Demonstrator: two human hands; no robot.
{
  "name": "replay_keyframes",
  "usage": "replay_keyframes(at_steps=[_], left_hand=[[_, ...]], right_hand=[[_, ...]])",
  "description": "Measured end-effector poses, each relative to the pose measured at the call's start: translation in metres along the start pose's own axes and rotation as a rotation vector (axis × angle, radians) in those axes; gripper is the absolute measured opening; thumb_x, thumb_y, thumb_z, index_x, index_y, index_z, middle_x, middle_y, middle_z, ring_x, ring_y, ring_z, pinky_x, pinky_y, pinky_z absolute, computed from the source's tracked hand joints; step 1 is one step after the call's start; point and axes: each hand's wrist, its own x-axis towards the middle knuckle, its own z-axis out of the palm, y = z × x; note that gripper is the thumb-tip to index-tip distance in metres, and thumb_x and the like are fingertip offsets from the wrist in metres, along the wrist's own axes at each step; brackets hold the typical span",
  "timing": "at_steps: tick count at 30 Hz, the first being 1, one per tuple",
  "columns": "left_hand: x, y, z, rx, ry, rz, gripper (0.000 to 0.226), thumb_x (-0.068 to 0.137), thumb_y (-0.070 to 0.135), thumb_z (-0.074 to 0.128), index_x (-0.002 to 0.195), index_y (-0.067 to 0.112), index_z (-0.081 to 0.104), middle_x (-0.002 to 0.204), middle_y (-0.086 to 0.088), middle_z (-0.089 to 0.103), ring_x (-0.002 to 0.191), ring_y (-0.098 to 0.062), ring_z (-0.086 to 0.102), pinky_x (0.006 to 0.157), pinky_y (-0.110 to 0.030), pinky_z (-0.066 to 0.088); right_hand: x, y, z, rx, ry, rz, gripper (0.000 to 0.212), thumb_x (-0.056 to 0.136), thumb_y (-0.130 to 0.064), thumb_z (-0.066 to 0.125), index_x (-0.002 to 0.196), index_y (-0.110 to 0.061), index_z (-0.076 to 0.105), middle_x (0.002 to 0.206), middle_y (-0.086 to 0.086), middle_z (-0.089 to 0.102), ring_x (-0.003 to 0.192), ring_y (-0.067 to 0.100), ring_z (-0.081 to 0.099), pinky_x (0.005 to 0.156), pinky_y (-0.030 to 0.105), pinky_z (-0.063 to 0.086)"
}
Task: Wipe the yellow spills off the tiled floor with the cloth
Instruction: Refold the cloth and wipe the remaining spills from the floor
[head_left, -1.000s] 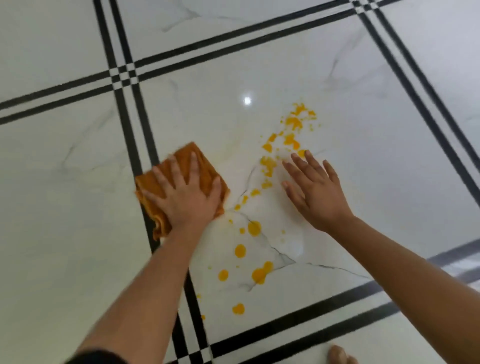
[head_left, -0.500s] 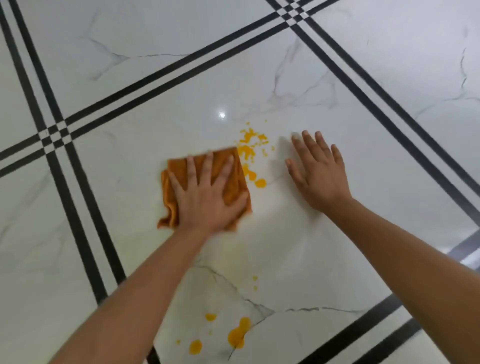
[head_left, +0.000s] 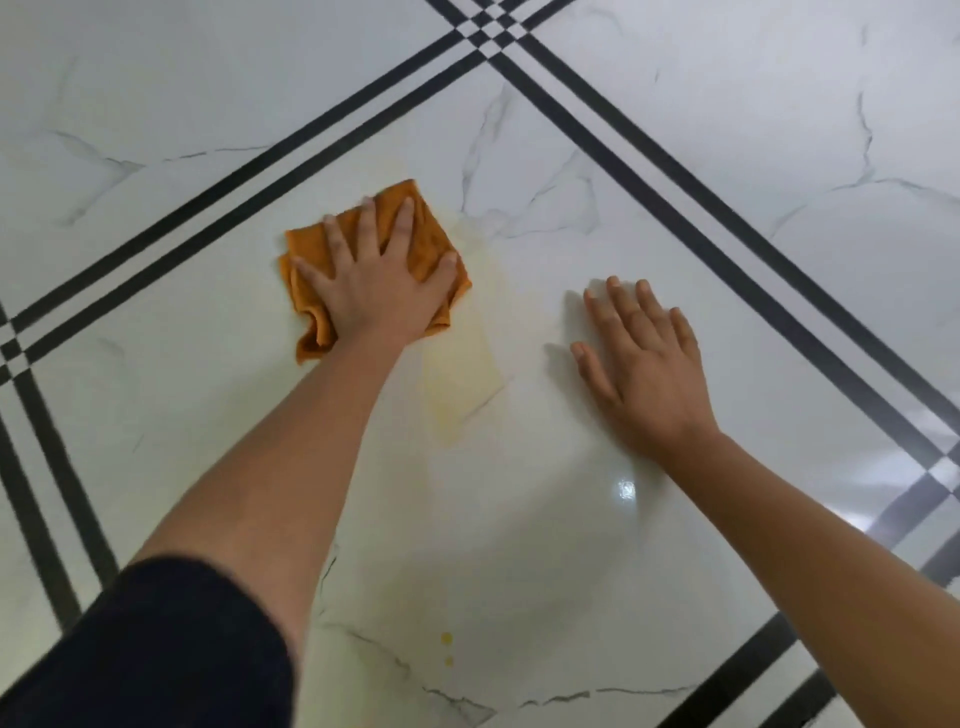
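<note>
Hands lie apart, fingers spread flat: left hand (head_left: 379, 291) presses the orange cloth (head_left: 432, 235) on the tiled floor (head_left: 675, 156), right hand (head_left: 649, 369) braces right of it. Soft and limp, it probably bunches; palm its middle.

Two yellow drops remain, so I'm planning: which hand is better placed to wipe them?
Left, probably: the left hand presses the orange cloth; the right hand lies bare on the white tiled floor; the yellow drops sit nearer the left arm.
</note>
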Motion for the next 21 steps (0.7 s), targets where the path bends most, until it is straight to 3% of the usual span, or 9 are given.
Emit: replay_keyframes(at_steps=[5, 6, 9, 10, 13, 15, 16, 19, 21], left_hand=[[-0.074, 0.000, 0.014, 0.130, 0.001, 0.726, 0.076, 0.074, 0.073, 0.024, 0.144, 0.045, 0.012, 0.156, 0.002, 0.018, 0.143, -0.032, 0.010, 0.105, -0.068, 0.005], [-0.049, -0.004, 0.010, 0.155, 0.006, 0.655, 0.075, 0.074, 0.073, 0.021, 0.143, 0.046, 0.008, 0.156, 0.003, 0.015, 0.143, -0.031, 0.008, 0.106, -0.068, 0.005], [0.018, 0.006, -0.005, -0.010, -0.015, -0.016, 0.075, 0.079, 0.075, 0.017, 0.146, 0.043, 0.002, 0.158, 0.003, 0.004, 0.143, -0.033, -0.002, 0.106, -0.068, -0.001], [0.015, 0.015, -0.003, -0.014, -0.010, -0.056, 0.076, 0.079, 0.076, 0.018, 0.146, 0.042, 0.002, 0.158, 0.002, 0.003, 0.143, -0.034, -0.003, 0.105, -0.068, -0.002], [-0.053, 0.029, 0.013, 0.088, -0.008, 0.494, 0.077, 0.076, 0.075, 0.021, 0.145, 0.044, 0.005, 0.157, 0.002, 0.009, 0.143, -0.033, 0.002, 0.106, -0.068, 0.001], [-0.051, 0.016, 0.009, 0.137, 0.006, 0.699, 0.075, 0.076, 0.074, 0.023, 0.143, 0.046, 0.006, 0.156, 0.003, 0.014, 0.143, -0.031, 0.006, 0.106, -0.068, 0.004], [-0.027, 0.012, 0.004, 0.149, 0.018, 0.636, 0.073, 0.078, 0.073, 0.024, 0.143, 0.047, 0.005, 0.157, 0.003, 0.013, 0.143, -0.030, 0.005, 0.106, -0.067, 0.004], [0.032, 0.021, -0.007, 0.009, -0.014, 0.025, 0.073, 0.081, 0.074, 0.021, 0.145, 0.043, 0.003, 0.158, 0.003, 0.004, 0.143, -0.032, -0.002, 0.106, -0.068, -0.001], [0.011, 0.038, -0.002, 0.031, 0.022, 0.119, 0.076, 0.080, 0.075, 0.020, 0.145, 0.043, 0.001, 0.158, 0.002, 0.003, 0.143, -0.033, -0.003, 0.105, -0.068, -0.002]], right_hand=[[0.001, 0.009, -0.002, -0.017, 0.004, 0.029, 0.065, 0.090, -0.055, 0.011, 0.148, -0.026, 0.015, 0.157, 0.001, 0.016, 0.145, 0.020, 0.006, 0.115, 0.039, 0.002], [0.000, 0.010, -0.002, -0.020, 0.004, 0.033, 0.065, 0.090, -0.055, 0.011, 0.148, -0.025, 0.016, 0.157, 0.001, 0.016, 0.145, 0.020, 0.007, 0.115, 0.040, 0.003], [0.002, 0.008, -0.002, -0.031, 0.005, 0.045, 0.067, 0.088, -0.056, 0.008, 0.148, -0.027, 0.015, 0.157, -0.001, 0.015, 0.145, 0.021, 0.007, 0.115, 0.041, 0.004], [0.006, 0.009, -0.003, -0.032, 0.004, 0.045, 0.068, 0.087, -0.057, 0.007, 0.148, -0.028, 0.015, 0.157, -0.001, 0.014, 0.145, 0.020, 0.006, 0.115, 0.040, 0.003], [0.015, 0.018, -0.008, -0.029, -0.016, 0.049, 0.070, 0.086, -0.058, 0.003, 0.149, -0.027, 0.012, 0.157, -0.001, 0.011, 0.145, 0.019, 0.004, 0.115, 0.039, 0.001], [0.023, 0.022, -0.012, -0.036, -0.004, 0.050, 0.070, 0.086, -0.058, 0.004, 0.149, -0.027, 0.012, 0.158, -0.001, 0.010, 0.145, 0.019, 0.003, 0.115, 0.039, -0.002], [0.027, 0.023, -0.013, -0.035, 0.003, 0.046, 0.069, 0.087, -0.058, 0.006, 0.148, -0.027, 0.014, 0.157, -0.001, 0.011, 0.145, 0.020, 0.003, 0.115, 0.039, -0.002], [0.055, 0.022, -0.015, -0.057, -0.021, 0.009, 0.060, 0.095, -0.054, 0.018, 0.148, -0.029, 0.012, 0.158, -0.003, 0.008, 0.145, 0.020, -0.001, 0.115, 0.041, -0.003], [0.078, 0.022, -0.018, -0.073, -0.048, -0.020, 0.058, 0.096, -0.053, 0.022, 0.148, -0.031, 0.010, 0.158, -0.004, 0.006, 0.145, 0.020, -0.003, 0.115, 0.042, -0.005]])
